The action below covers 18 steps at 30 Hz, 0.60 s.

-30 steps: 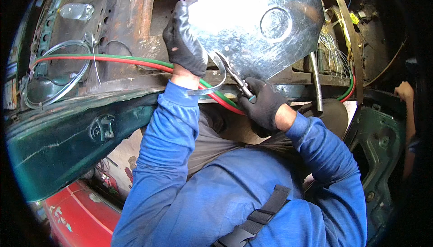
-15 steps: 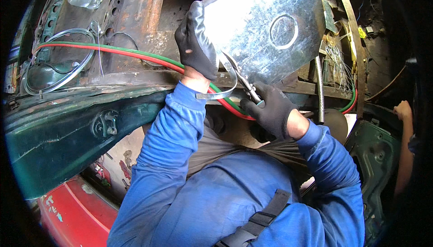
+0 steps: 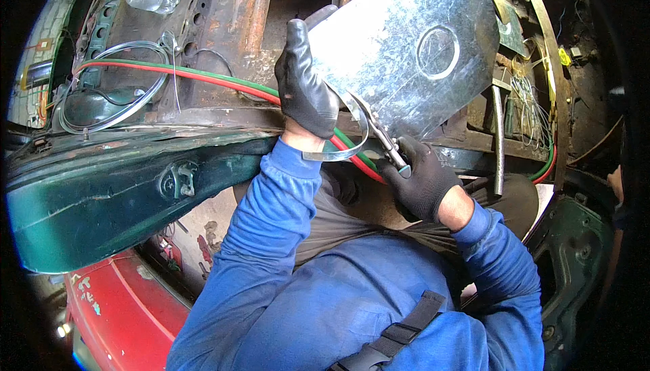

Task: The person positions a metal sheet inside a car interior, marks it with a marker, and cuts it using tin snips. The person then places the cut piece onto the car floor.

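- A galvanised metal sheet (image 3: 379, 42), marked with a ring, is being held aslant above the rusty car floor (image 3: 227, 5).
- The sheet's lower left edge is being gripped by the gloved left hand (image 3: 306, 86); how far the fingers are wrapping behind it cannot be clearly seen.
- Tin snips (image 3: 386, 141) are being clasped by the gloved right hand (image 3: 423, 183), closed around their handles, and their blades are being kept at the sheet's lower left edge.
- A narrow metal strip (image 3: 328, 157) is being bent into a curl between the snips and the left wrist.
- Red and green twin hoses (image 3: 203, 75) are being crossed by the left forearm.
- A metal tube (image 3: 499, 144) is being left lying right of the sheet.
- A clear plastic bottle (image 3: 153, 0) is being left lying at the upper left, beyond the hoses.
- A dark green car door (image 3: 115, 215) is being seen below them.
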### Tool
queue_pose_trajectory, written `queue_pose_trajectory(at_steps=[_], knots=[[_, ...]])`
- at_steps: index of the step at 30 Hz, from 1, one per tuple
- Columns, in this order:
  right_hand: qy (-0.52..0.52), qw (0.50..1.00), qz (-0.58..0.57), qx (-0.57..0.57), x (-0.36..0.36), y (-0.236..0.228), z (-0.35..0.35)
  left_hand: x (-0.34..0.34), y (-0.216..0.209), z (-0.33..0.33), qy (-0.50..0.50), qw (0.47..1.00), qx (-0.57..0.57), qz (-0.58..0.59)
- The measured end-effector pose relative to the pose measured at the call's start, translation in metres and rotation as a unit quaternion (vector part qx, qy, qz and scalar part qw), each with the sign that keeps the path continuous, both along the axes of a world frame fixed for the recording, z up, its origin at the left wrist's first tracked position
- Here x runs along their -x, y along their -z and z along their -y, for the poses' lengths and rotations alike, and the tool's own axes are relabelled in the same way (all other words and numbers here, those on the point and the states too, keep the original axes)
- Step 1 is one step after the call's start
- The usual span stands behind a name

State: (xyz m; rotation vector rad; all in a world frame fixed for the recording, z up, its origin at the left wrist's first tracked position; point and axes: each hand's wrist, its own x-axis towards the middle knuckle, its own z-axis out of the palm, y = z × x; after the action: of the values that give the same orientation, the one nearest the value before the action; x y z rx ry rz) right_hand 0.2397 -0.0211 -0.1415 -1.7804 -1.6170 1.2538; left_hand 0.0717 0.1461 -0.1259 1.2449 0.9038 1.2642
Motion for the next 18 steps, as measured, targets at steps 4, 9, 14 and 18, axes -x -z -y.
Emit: queue_pose_trajectory(at_steps=[4, 9, 14, 18], knots=[[-0.02, 0.998, -0.038, 0.042, 0.003, -0.02, -0.007, 0.0, -0.016, 0.006, -0.026, 0.997, 0.03, 0.061], [-0.029, 0.995, -0.09, 0.032, 0.012, -0.016, -0.01, 0.003, -0.006, 0.005, -0.034, 0.99, 0.054, 0.127], [-0.042, 0.988, -0.121, 0.089, 0.011, -0.019, -0.018, 0.01, -0.003, 0.006, 0.008, 0.975, 0.075, 0.21], [-0.019, 0.959, -0.189, 0.211, 0.01, -0.035, -0.026, 0.015, -0.002, 0.007, 0.04, 0.964, 0.101, 0.244]])
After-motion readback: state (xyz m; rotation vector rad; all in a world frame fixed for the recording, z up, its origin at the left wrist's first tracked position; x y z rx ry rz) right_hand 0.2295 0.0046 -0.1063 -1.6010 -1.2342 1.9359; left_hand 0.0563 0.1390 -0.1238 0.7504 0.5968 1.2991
